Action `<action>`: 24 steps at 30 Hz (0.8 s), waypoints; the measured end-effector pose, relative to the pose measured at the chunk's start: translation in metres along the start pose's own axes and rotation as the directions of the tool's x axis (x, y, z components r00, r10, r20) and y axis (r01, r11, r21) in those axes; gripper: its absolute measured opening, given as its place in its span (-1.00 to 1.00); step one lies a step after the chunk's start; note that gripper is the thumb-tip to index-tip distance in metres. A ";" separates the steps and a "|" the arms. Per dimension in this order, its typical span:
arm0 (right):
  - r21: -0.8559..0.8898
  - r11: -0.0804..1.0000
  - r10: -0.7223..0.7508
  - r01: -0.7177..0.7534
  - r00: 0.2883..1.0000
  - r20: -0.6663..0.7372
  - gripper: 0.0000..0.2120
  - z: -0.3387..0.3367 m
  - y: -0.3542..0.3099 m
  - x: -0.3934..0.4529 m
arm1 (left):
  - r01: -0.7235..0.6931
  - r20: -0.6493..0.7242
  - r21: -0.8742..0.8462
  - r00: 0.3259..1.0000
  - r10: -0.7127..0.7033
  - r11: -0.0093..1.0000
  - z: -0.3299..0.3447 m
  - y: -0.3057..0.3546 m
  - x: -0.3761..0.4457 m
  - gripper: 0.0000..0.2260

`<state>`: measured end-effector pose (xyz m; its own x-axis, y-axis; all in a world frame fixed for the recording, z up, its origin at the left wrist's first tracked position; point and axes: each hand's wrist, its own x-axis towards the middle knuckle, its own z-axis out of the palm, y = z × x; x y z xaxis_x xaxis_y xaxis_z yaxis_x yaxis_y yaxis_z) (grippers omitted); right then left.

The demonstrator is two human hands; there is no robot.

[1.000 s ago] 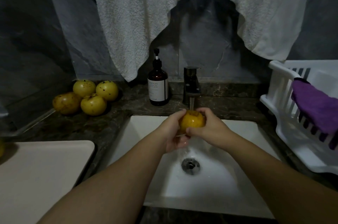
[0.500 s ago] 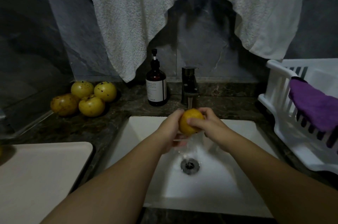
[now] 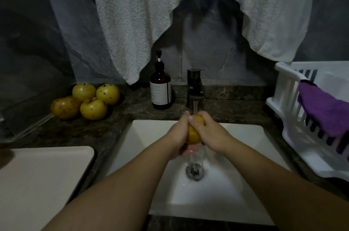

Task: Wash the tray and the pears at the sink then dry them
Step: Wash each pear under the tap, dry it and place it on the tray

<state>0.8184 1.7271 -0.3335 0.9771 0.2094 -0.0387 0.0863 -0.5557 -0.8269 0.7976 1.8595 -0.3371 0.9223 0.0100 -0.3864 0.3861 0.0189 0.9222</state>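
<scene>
Both hands had closed further round the pear since the earlier frame, hiding more of it under the tap.

Left to right: tray [image 3: 43,178] lower left, four pears [image 3: 86,100] behind; left hand [image 3: 178,135] and right hand [image 3: 211,136] clamped the pear [image 3: 194,135] over the sink [image 3: 245,136]. Wet, firm and probably slippery, it wanted cupping. Drying rack [image 3: 289,102] crowded the right.

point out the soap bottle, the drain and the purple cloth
soap bottle [image 3: 160,91], head view, on its label
drain [image 3: 195,171], head view, on the metal strainer
purple cloth [image 3: 326,109], head view, on its draped middle
</scene>
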 end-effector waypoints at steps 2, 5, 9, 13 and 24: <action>0.170 0.976 0.128 -0.136 0.990 0.059 -0.39 0.000 -0.004 0.002 | -0.093 -0.062 0.076 0.993 0.098 0.993 0.001 -0.001 0.006 -0.38; 0.244 0.958 0.143 -0.153 0.988 0.058 -0.37 0.003 -0.006 -0.001 | -0.153 -0.108 0.069 0.981 0.160 0.986 0.003 0.001 0.009 -0.42; 0.216 0.976 0.031 -0.034 0.999 0.021 -0.56 0.004 -0.004 -0.002 | -0.156 -0.111 0.060 0.981 0.162 0.986 -0.001 0.003 0.007 -0.40; 0.212 0.975 0.050 -0.063 0.996 0.068 -0.55 0.009 -0.005 -0.004 | -0.132 -0.113 0.033 0.984 0.135 0.991 -0.001 0.004 0.003 -0.42; 0.305 0.952 0.056 -0.042 0.998 -0.038 -0.67 0.013 -0.005 0.006 | -0.296 -0.228 -0.017 0.931 0.284 0.955 0.009 0.003 0.000 -0.61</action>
<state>0.8212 1.7415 -0.3363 0.9871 0.1471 -0.0637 -0.0181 -0.2925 -0.9561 0.7990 1.8502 -0.3347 0.9648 0.2428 -0.1008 0.0960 0.0317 0.9949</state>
